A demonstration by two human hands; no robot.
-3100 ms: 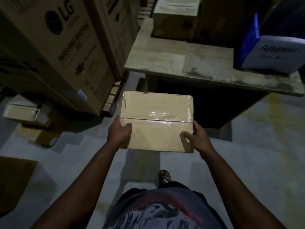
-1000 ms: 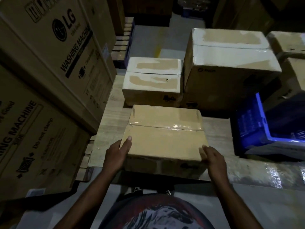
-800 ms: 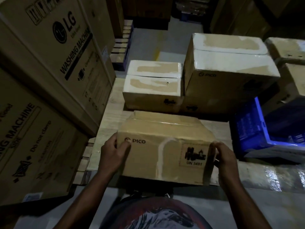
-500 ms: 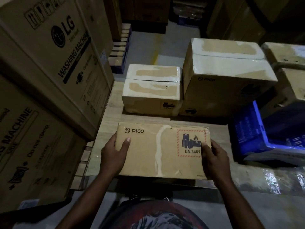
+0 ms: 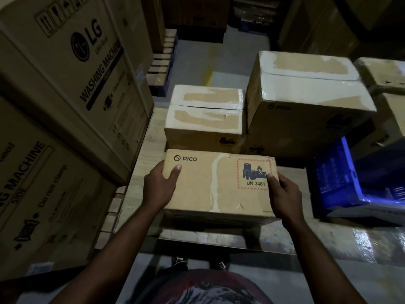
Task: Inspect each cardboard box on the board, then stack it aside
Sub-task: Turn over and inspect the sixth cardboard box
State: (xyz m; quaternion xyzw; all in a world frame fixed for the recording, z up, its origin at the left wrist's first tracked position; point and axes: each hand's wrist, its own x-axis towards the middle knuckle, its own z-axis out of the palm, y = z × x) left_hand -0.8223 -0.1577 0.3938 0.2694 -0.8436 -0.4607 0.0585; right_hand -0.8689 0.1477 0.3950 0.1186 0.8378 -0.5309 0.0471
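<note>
Resting near the board's front edge, the box shows its printed face up. Left hand and right hand clasp its ends, thumbs on top. It looks stiff and light; the ends seem the best hold. Two more boxes stand just behind.

Tan box w/ red-hatched label, blue crate

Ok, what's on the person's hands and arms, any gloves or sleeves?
No gloves: left hand and right hand are bare, no rings or watch visible. No sleeves on either forearm. Below, a dark shirt with a red and white print.
</note>
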